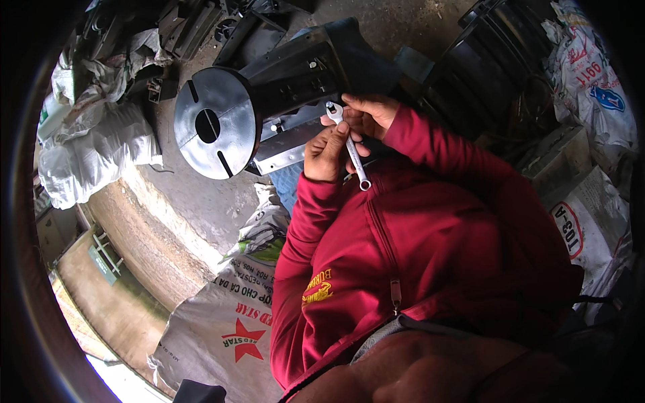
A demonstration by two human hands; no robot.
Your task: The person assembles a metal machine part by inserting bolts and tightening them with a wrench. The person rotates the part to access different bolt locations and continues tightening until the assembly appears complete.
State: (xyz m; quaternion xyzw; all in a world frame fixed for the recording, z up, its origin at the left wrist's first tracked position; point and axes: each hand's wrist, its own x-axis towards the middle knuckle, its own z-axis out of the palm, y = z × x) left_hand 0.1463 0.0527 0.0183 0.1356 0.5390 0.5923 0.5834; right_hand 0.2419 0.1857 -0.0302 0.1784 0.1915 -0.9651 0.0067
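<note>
A silver combination wrench (pixel 353 156) slants in front of my chest, its ring end low and its open end up. My left hand (pixel 326 153) is closed on its shaft, thumb lying along the metal. Right beside the open end, my right hand (pixel 371 115) is closed with its fingers curled behind the wrench; what they pinch is hidden. Just beyond my hands lies a dark metal assembly. Its round plate (pixel 236 101) has a central hole and two slots, and flat metal bars (pixel 285 149) run from it. A bolt (pixel 276 127) shows on the assembly.
White plastic bags (pixel 101 151) lie at the left, and a printed sack (pixel 215 322) spreads at the lower left. Dark metal parts (pixel 191 30) are piled at the far side. More printed sacks (pixel 591 80) stand along the right, near dark curved metal pieces (pixel 487 54).
</note>
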